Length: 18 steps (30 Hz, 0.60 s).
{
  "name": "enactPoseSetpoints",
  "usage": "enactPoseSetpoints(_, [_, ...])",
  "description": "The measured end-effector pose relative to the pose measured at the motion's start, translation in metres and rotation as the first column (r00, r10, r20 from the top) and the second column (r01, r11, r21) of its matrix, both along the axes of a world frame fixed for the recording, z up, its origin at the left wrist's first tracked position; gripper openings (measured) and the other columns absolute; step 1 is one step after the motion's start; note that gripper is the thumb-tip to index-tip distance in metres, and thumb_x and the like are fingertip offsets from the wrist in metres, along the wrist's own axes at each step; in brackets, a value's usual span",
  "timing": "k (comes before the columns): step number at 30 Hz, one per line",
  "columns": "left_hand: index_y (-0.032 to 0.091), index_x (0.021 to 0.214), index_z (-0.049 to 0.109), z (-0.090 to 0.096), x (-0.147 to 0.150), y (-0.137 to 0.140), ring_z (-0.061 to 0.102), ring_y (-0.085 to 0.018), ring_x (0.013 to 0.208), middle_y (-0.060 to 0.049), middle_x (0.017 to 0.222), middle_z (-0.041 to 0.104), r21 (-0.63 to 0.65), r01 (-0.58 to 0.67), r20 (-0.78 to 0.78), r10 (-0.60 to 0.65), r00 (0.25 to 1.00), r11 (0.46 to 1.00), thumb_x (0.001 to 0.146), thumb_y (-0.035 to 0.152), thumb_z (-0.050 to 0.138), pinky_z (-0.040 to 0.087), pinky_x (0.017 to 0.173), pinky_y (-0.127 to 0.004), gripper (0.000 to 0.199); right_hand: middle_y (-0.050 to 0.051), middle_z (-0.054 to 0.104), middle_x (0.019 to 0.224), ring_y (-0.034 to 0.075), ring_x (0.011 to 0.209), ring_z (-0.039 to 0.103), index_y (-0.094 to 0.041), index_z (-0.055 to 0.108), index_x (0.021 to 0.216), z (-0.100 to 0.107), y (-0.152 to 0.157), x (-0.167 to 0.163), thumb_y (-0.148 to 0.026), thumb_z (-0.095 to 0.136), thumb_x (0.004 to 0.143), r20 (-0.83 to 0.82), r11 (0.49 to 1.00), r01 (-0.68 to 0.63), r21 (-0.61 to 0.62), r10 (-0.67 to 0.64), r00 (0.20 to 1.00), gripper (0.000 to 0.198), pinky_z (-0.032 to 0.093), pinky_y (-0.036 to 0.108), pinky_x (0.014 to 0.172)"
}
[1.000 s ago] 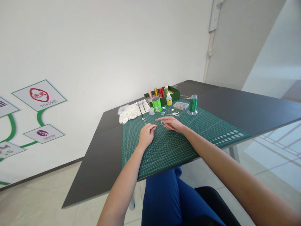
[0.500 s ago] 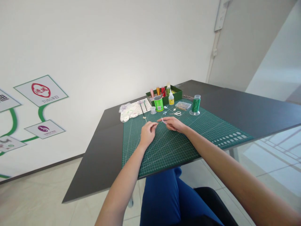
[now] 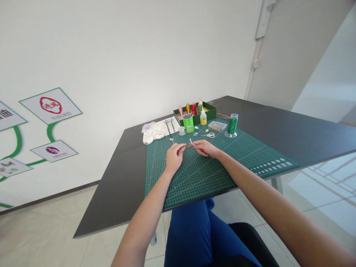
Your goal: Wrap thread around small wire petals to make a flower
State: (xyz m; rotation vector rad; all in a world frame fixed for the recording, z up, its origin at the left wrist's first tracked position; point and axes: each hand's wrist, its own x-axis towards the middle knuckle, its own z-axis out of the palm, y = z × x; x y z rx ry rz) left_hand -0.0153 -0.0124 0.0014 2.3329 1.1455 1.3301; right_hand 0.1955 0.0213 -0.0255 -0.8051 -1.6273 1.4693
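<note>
My left hand [image 3: 174, 157] is closed, its thumb and fingers pinching a thin wire-like stem [image 3: 187, 145] just above the green cutting mat [image 3: 200, 181]. Facing it, my right hand [image 3: 206, 148] is also closed and grips a small pale strip [image 3: 191, 141] at its fingertips. The fingertips of both hands nearly meet around these slender pieces, whose exact kind is too small to make out. Beyond them lie small scissors [image 3: 210, 135] and a few tiny leaf-like pieces [image 3: 195, 134]. A little flower-like piece [image 3: 171, 139] rests past my left hand.
Behind stand a green can [image 3: 188, 124], a yellow-labelled glue bottle [image 3: 203, 118], a lidded clear box [image 3: 217, 126] and a green thread spool [image 3: 232, 125]. A dark green box [image 3: 212, 111] holds several thread spools. White cloth-like material [image 3: 152, 135] lies at the left.
My right fingers have shifted and bent a little, and the pale strip sits at a different angle. My left hand stays nearly in place, and the view has shifted slightly.
</note>
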Motion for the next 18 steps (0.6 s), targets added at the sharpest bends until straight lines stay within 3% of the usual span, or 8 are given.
enactPoseSetpoints(18, [0.02,0.099,0.077,-0.0025,-0.0012,0.003,0.057,-0.013,0.069,-0.002,0.08,0.065,-0.016,-0.004,0.057,0.005,0.998,1.0,0.092,0.012,0.06,0.044,0.068,-0.025,0.02,-0.01,0.041,0.034,0.007,0.028,0.025,-0.002,0.068,0.12,0.0021,-0.0011,0.0008,-0.03,0.054,0.084,0.017,1.0,-0.011,-0.007,0.011,1.0,0.047,0.017,0.02,0.033])
